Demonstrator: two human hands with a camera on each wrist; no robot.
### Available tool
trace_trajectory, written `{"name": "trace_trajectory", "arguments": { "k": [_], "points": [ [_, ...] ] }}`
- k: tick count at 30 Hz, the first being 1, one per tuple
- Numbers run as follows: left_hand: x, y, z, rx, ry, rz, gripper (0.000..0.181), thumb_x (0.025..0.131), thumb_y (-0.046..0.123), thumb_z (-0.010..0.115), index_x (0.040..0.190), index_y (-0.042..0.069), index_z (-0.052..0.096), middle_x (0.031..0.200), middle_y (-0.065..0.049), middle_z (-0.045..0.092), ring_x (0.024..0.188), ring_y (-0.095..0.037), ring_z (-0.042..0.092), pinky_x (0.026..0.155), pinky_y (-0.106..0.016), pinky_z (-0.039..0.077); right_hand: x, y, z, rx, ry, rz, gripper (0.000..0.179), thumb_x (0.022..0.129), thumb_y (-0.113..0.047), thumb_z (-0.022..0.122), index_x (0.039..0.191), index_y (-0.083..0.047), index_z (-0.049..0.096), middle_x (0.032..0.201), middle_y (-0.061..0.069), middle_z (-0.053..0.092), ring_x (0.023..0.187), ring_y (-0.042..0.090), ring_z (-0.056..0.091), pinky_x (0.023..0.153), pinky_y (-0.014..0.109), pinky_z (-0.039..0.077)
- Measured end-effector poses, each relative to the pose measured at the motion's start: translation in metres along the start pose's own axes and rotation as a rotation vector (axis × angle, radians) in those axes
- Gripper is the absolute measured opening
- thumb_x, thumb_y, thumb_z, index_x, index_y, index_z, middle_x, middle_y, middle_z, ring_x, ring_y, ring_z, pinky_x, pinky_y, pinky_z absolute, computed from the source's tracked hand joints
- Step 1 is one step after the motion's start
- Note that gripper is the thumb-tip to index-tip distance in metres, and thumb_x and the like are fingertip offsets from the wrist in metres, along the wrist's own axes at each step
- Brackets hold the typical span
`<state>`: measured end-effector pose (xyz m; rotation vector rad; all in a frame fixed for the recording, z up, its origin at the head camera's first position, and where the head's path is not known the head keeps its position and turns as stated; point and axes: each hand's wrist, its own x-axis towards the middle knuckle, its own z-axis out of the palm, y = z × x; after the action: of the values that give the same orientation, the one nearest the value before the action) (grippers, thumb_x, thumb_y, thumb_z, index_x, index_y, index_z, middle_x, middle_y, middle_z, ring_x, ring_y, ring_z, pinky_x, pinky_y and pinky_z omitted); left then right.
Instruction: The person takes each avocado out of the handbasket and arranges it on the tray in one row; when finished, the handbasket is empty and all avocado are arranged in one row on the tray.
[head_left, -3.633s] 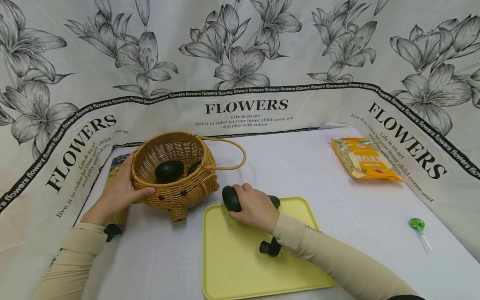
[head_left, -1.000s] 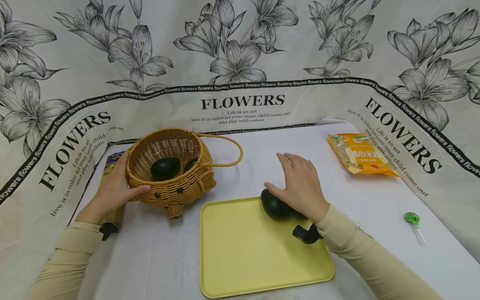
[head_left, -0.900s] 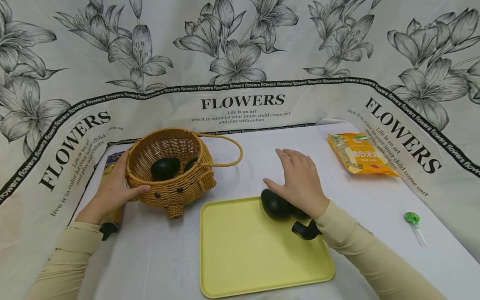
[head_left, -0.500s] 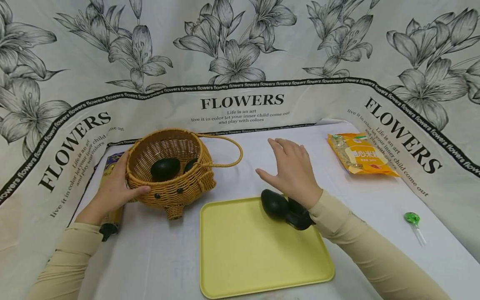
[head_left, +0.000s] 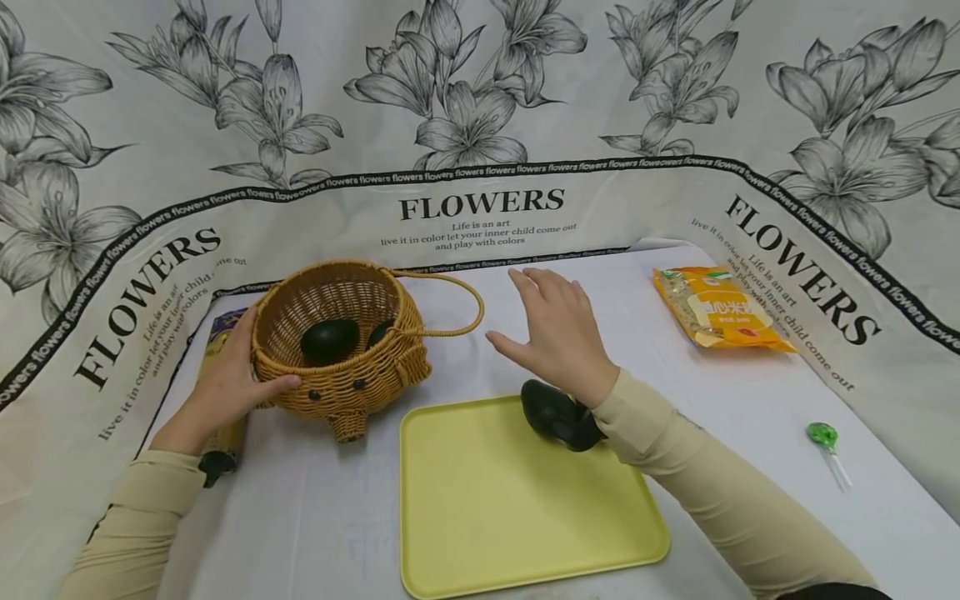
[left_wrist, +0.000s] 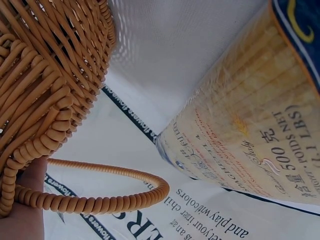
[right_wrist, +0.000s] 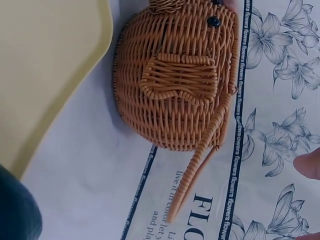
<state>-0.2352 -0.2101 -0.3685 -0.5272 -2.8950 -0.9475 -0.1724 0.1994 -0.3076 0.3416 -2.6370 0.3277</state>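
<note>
My left hand [head_left: 225, 383] holds the side of a woven wicker basket [head_left: 375, 358] with a face, thumb across its front rim. In the basket lie two dark green, avocado-like fruits [head_left: 330, 340]; the second is partly hidden by the rim. My right hand [head_left: 558, 329] hovers behind the yellow tray [head_left: 517, 517], fingers spread, holding nothing. Beneath its wrist, on the tray's back edge, lies a dark green avocado-like fruit [head_left: 543, 407]; another beside it is mostly covered by the wrist and its black camera. The right wrist view shows the basket [right_wrist: 170, 110] ahead, apart from the fingertips.
A bag of spaghetti [left_wrist: 245, 125] lies left of the basket, behind my left wrist. The basket's looped handle [head_left: 480, 308] sticks out to the right. An orange snack packet [head_left: 723, 308] and a green lollipop [head_left: 823, 435] lie at the right. A printed flower cloth rises behind.
My right hand has let go of the dark green fruit it held, leaving it on the tray. It then rose and drifted left towards the basket. The left hand has kept its hold.
</note>
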Motion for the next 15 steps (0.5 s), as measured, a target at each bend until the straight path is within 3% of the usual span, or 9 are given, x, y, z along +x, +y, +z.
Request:
{"name": "trace_trajectory", "arguments": {
  "k": [15],
  "points": [
    [-0.001, 0.000, 0.001, 0.015, 0.005, 0.006, 0.116, 0.075, 0.043, 0.075, 0.153, 0.017, -0.007, 0.155, -0.026, 0.015, 0.134, -0.055, 0.025, 0.099, -0.074, 0.027, 0.025, -0.042, 0.009, 0.027, -0.058, -0.061, 0.077, 0.081, -0.052, 0.065, 0.139, -0.007, 0.043, 0.138, 0.013, 0.048, 0.131, 0.029, 0.042, 0.107, 0.054, 0.034]
  ]
}}
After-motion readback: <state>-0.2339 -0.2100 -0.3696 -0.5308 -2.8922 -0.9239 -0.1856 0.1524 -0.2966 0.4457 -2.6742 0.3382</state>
